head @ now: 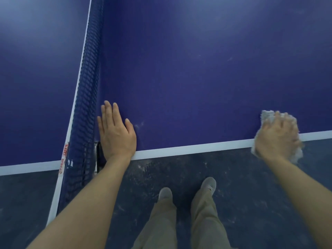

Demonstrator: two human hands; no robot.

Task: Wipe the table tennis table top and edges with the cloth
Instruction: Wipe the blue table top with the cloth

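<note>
The left hand lies flat on the blue table tennis bench, palm down at the near edge, just beside the dark blue mesh net. Its fingers are straight and close together, the thumb angled out to the right, holding nothing. Over at the near edge on the right side, the right hand presses down on the crumpled white terry cloth. The cloth sits right across the white painted edge line, part on the blue top, part hanging over the near edge below the wrist. The right fingers are bent over the cloth and blurred, so whether they press or grip it cannot be told for certain; they look curled round the bunched fabric. A few pale smudges mark the blue surface near the left thumb and further up the bench. Below the bench edge lies the dark speckled floor, and the person's khaki trouser legs and grey shoes stand between the two arms, close to the bench.
</note>
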